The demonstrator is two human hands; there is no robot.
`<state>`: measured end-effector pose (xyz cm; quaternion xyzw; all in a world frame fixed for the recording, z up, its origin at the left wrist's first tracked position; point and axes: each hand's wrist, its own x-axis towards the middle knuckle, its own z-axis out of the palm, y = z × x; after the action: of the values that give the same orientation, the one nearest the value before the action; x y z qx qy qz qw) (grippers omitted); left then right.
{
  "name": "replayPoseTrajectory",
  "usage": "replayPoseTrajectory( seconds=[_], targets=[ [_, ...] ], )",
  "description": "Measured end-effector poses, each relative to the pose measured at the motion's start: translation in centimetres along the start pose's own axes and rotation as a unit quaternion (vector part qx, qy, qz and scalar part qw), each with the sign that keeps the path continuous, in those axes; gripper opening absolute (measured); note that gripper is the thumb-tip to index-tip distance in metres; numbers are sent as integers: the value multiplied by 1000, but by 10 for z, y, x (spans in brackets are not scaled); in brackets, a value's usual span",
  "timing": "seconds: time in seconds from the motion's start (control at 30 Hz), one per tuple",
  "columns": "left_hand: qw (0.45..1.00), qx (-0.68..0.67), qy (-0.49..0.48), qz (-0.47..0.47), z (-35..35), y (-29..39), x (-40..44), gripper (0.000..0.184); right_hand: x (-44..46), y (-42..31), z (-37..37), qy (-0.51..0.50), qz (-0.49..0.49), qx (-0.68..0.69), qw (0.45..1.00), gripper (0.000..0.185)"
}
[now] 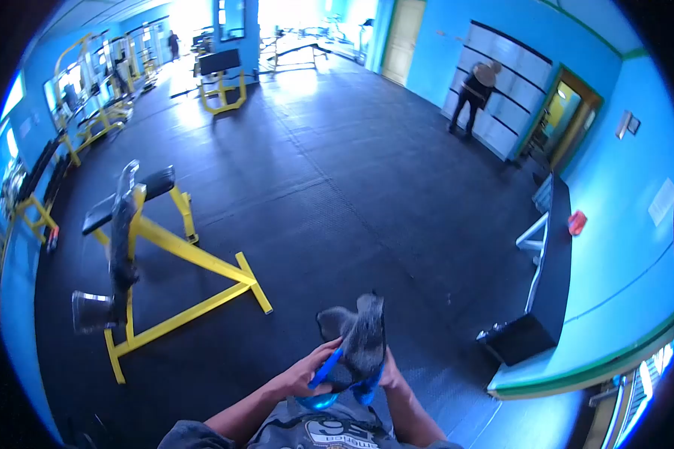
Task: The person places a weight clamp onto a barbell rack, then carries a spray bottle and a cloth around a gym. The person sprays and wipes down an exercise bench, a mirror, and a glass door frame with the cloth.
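Note:
A dark grey cloth [365,337] is bunched up in front of the chest, with bright blue parts along its lower edges. My left hand [311,372] has its fingers wrapped round the left side of it, on a blue strip. At the right side of the bundle is my right hand [387,372], its fingers mostly hidden behind the cloth. A shiny blue rounded thing [318,400] shows just below my left hand, against the grey printed shirt [337,432].
A yellow-framed bench [195,258] stands on the dark floor at the left. More machines [222,82] are farther back. A person [473,93] is by the white lockers [502,82]. At the right are a long dark bench [558,254] and a black box [520,339].

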<state>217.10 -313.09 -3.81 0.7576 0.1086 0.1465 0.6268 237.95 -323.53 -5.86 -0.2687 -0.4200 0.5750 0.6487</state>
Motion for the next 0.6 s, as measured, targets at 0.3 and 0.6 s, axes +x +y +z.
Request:
replayPoseTrajectory(
  seconds=[0.3, 0.6],
  targets=[
    [996, 32, -76, 38, -89, -21, 166, 76, 93, 19, -113, 402, 8, 92, 911, 37],
    [991, 129, 21, -12, -190, -49, 336, 60, 283, 8, -256, 212, -21, 76, 974, 53]
  ],
)
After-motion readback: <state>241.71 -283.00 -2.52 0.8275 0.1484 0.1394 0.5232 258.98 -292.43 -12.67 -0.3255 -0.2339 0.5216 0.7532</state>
